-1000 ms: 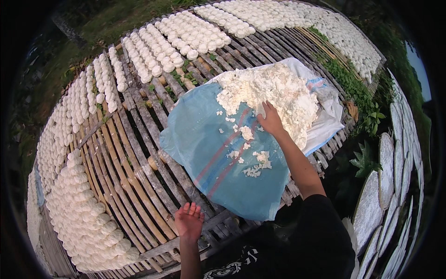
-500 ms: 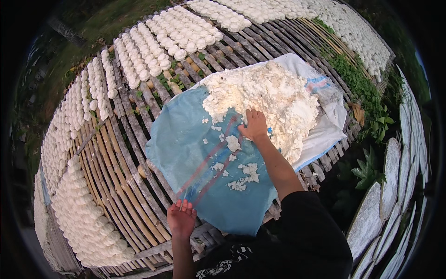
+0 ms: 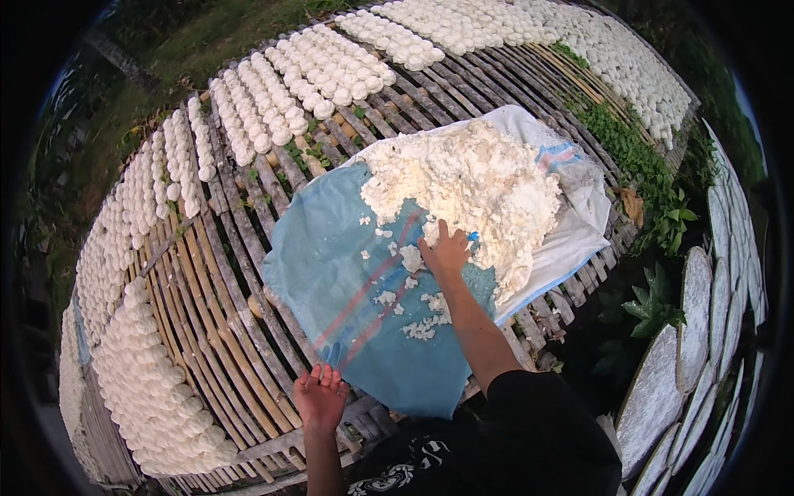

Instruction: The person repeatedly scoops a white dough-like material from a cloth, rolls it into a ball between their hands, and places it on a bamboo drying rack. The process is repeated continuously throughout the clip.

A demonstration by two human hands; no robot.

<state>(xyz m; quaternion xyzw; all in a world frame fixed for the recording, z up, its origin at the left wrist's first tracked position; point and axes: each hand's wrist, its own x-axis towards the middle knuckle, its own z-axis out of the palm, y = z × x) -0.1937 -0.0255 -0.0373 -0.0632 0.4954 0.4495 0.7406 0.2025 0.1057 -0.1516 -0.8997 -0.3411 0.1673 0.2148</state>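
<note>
A mound of crumbly off-white mash (image 3: 488,182) lies on a spread-out sack, whose nearer part is a blue-green sheet (image 3: 310,240) with faded red stripes. At the mound's near edge, my right hand (image 3: 447,255) reaches down with its fingers spread, touching the loose crumbs. A small clump (image 3: 411,259) sits just left of its thumb, and more crumbs (image 3: 423,329) are scattered nearer to me. My left hand (image 3: 321,403) is palm up beside the sheet's near left edge, fingers loosely bent and apart, with nothing seen in it.
The sack rests on a rack of bamboo slats (image 3: 236,273) with gaps between them. Rows of round white lumps (image 3: 327,70) cover its far side and left side. Green plants (image 3: 628,153) grow through at the right. Flat oval whitish slabs (image 3: 653,397) stand at the lower right.
My right hand has drawn back slightly toward me and left from the mound, fingers now more spread. My left hand has shifted slightly down, away from the sheet's edge.
</note>
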